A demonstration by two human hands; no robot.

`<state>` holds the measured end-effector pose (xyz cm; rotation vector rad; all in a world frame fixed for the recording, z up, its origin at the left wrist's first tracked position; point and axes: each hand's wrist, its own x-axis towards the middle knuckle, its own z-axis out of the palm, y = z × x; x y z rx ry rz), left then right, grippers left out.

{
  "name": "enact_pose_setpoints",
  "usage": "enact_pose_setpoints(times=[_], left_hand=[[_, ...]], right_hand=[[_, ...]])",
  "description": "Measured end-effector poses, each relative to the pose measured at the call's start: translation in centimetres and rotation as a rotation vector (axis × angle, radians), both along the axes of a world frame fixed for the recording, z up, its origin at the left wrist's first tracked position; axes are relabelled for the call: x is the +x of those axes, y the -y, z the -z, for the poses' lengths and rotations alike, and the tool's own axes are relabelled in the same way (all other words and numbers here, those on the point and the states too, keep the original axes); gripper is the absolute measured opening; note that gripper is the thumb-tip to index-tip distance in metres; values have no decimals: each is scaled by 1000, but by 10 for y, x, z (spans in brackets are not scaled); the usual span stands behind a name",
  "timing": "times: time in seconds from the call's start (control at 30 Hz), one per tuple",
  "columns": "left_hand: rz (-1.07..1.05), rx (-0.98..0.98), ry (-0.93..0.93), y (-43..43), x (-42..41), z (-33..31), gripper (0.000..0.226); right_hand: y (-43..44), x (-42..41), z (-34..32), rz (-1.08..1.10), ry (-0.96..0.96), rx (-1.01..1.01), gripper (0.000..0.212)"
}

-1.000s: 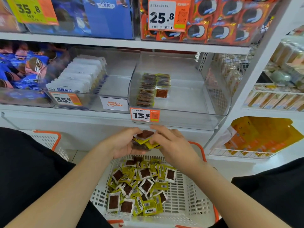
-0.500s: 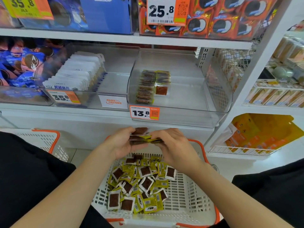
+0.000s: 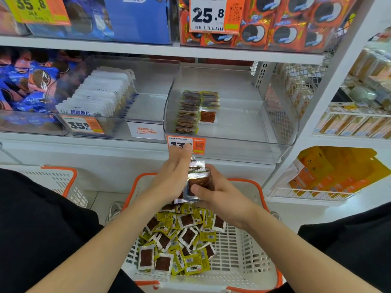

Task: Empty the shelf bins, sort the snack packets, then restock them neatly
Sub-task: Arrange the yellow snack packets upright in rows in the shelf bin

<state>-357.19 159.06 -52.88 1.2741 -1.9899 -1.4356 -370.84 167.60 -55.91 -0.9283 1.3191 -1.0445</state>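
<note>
You're in shop, snack aisle. Just above your grip: clear bin [image 3: 232,151] with orange price tag [image 3: 198,145]. Up-left of grip: second tag [image 3: 81,124], 35.8. High above: white shelf [image 3: 127,46], boxed cookies [image 3: 285,28], 25.8 tag [image 3: 208,15]. Below grip: plastic shopping basket [image 3: 254,256] (orange rim) holding loose snack packets [image 3: 179,240].

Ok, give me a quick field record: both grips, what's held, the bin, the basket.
held: packet stack, between both grips
left grip: straight fingers press the stack's side
right grip: thumb and fingers curl round the stack
clear bin: stocked packets in short rows at its left, rest bare
white basket: loose packets heaped inside, below the hands
</note>
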Motion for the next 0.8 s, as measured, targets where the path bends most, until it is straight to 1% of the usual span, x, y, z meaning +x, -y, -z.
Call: enact_pose_setpoints(times=[0.03,0.1,0.13,0.17,0.2,0.27,0.3,0.33,0.37,0.4,0.43,0.47,0.5,0.53,0.57,0.6,0.63,0.67,0.73,0.77,0.8], left_hand=[[12,-23,-24,-2,-2,-4,63],[15,3,-127,2,-1,-9,67],[2,41,-185,6,0,-8,64],[-9,32,-229,9,-1,-9,55],[-22,-39,-255,9,-1,-15,49],[-142,-196,-330,6,-5,-25,42],[-211,-204,-416,3,-7,-31,43],[-227,-139,-494,2,-8,-35,49],[-178,9,-560,1,-10,-40,58],[-69,181,-612,-1,-13,-40,64],[30,308,-664,-4,-15,-41,65],[100,375,-709,-6,-17,-40,60],[126,401,-744,-8,-18,-40,53],[122,412,-783,-6,-18,-41,47],[105,423,-813,-5,-18,-41,44],[100,437,-826,0,-16,-40,43],[116,451,-817,4,-15,-41,42],[148,455,-793,7,-13,-41,42],[233,446,-723,12,-9,-41,42],[269,437,-683,13,-8,-40,44],[292,428,-647,15,-7,-38,45]], right_hand=[[-2,5,-7,1,-10,-55,44],[-2,8,-15,33,-148,-190,43],[-1,8,-17,55,-222,-252,41],[-1,8,-21,80,-290,-310,42],[0,6,-25,113,-362,-374,44],[1,4,-33,212,-515,-543,51],[2,2,-37,277,-597,-649,52],[4,0,-40,335,-683,-749,52],[7,-3,-41,370,-779,-827,51],[11,-5,-42,367,-883,-878,52],[13,-8,-42,324,-975,-902,55],[15,-11,-43,249,-1029,-902,59],[14,-13,-44,158,-1031,-889,65],[13,-16,-45,73,-992,-876,72],[12,-18,-47,13,-926,-868,75],[10,-18,-48,-6,-848,-857,73],[9,-18,-49,25,-767,-839,64],[10,-17,-48,95,-705,-817,52],[16,-20,-46,299,-679,-753,26],[20,-23,-46,377,-669,-698,19],[23,-26,-47,421,-635,-643,19]])
